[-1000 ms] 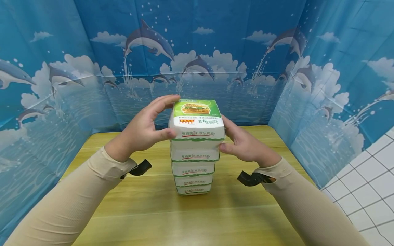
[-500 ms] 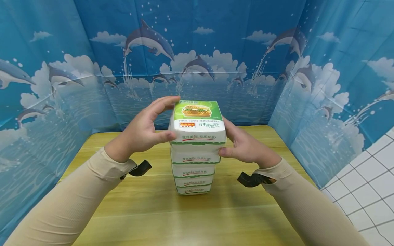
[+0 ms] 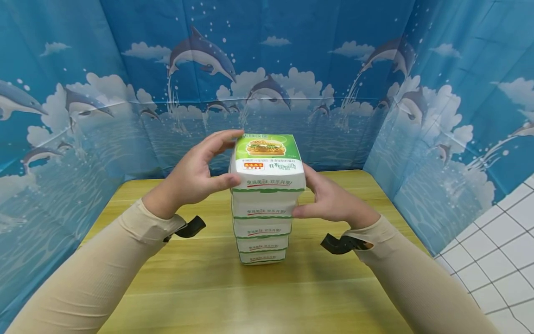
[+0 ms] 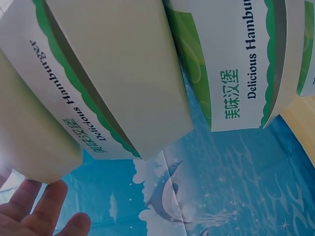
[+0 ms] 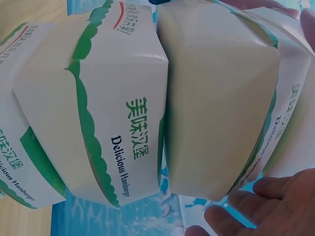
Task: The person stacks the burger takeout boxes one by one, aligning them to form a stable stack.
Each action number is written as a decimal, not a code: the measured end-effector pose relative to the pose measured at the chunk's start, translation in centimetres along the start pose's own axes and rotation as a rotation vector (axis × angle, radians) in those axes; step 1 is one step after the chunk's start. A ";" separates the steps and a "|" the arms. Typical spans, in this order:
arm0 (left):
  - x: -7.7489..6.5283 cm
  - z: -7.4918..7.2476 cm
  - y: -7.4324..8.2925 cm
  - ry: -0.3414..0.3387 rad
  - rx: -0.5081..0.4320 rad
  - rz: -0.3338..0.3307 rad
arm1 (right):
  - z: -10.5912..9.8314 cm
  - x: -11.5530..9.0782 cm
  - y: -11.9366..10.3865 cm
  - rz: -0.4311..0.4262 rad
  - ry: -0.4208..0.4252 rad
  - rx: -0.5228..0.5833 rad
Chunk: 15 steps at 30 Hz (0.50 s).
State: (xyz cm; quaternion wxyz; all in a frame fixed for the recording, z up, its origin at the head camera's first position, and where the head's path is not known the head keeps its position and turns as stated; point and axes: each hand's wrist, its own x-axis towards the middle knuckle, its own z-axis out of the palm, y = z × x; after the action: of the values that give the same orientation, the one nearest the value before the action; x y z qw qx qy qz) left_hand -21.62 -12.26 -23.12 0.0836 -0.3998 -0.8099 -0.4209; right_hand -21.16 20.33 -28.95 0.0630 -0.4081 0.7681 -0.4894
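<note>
Several white-and-green paper burger boxes stand in one tall stack. The top burger box (image 3: pixel 267 174) has a burger picture on its lid. My left hand (image 3: pixel 193 169) holds that box at its left side, thumb on the front and index finger at the far top corner. My right hand (image 3: pixel 329 197) is curved round the right side, its thumb at the edge of the second burger box (image 3: pixel 263 206) and its fingers partly hidden behind the top one. In the left wrist view, fingers (image 4: pixel 49 204) touch a box's underside. The right wrist view shows fingers (image 5: pixel 266 196) loosely bent beside the upper boxes.
The stack rests on a yellow wood-grain table (image 3: pixel 192 287). A blue curtain (image 3: pixel 267 51) with dolphins surrounds the back and sides. White tiles (image 3: pixel 500 260) show at the right. Each sleeve bears a black strap, such as the left strap (image 3: pixel 191 227).
The top of the stack dips slightly toward me, then rises again. My right thumb has shifted a little left onto the second box's edge. My left hand keeps its place.
</note>
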 end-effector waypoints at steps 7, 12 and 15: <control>0.1 0.0 -0.3 0.007 0.002 -0.019 | 0.2 0.2 0.0 0.028 0.012 -0.018; 0.2 0.0 -0.5 0.001 0.001 -0.017 | 0.2 0.3 0.1 0.021 0.012 -0.024; 0.2 0.0 -0.6 -0.006 0.004 -0.019 | 0.2 0.2 0.2 0.023 0.011 -0.028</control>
State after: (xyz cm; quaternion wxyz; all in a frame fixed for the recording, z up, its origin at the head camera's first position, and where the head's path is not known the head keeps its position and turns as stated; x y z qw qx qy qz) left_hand -22.18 -12.39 -23.36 0.0778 -0.3933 -0.8147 -0.4189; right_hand -21.30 20.04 -29.12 0.0586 -0.3972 0.7798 -0.4803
